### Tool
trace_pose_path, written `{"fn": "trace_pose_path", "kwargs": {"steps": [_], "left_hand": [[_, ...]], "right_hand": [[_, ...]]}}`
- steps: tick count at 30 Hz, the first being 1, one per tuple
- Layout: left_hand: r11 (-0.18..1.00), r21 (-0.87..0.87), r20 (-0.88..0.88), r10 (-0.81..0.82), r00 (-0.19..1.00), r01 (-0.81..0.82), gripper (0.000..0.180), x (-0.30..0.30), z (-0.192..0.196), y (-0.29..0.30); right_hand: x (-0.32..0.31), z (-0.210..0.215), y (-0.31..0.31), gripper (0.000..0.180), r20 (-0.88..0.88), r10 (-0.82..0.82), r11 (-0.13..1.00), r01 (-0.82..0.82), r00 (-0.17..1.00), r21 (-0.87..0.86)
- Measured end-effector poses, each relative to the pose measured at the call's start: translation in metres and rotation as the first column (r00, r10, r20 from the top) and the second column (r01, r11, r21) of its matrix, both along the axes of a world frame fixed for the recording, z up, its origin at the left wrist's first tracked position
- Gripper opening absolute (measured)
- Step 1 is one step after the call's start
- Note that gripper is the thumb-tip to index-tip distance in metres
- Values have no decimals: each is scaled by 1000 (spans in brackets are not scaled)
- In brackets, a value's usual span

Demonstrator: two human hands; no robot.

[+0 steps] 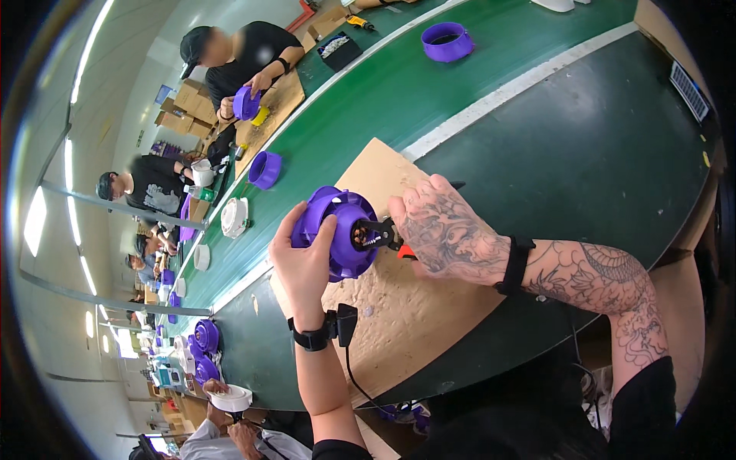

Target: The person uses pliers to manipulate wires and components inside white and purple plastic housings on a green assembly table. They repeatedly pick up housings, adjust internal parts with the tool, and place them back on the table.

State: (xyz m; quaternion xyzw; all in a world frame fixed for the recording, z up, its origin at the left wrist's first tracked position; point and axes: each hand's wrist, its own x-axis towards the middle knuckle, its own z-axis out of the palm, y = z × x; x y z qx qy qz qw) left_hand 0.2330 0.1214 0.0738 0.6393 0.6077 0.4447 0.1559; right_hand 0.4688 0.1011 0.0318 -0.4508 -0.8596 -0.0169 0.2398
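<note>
My left hand point(305, 261) grips a round purple plastic housing point(340, 230) and holds it above a brown cardboard sheet point(406, 314). Copper windings show in the housing's open middle. My right hand point(441, 230) is closed on black pliers with red-orange handles point(387, 236). The pliers' jaws reach into the housing's centre. Both wrists wear black bands, and a cable hangs from the left one.
A long green conveyor belt point(460, 84) runs away to the upper left, carrying purple housings point(447, 40) point(265, 169) and a white round part point(234, 217). Other people work along its left side at cardboard sheets. Cardboard boxes stand behind them.
</note>
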Motion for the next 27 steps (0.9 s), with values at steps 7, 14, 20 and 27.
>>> {"fn": "trace_pose_path", "kwargs": {"steps": [7, 14, 20, 27], "left_hand": [[931, 365, -198, 82, 977, -4, 55, 21, -13, -1], [832, 493, -59, 323, 944, -254, 51, -35, -13, 29], [989, -130, 852, 73, 518, 75, 34, -112, -57, 71], [980, -192, 568, 162, 807, -62, 35, -107, -120, 76]], "right_hand": [[15, 6, 41, 35, -437, -105, 305, -390, 893, -869], [10, 6, 30, 47, -200, 0, 569, -164, 980, -806], [2, -38, 51, 26, -793, -426, -345, -888, 436, -303], [7, -67, 64, 41, -773, -517, -457, -882, 368, -114]]}}
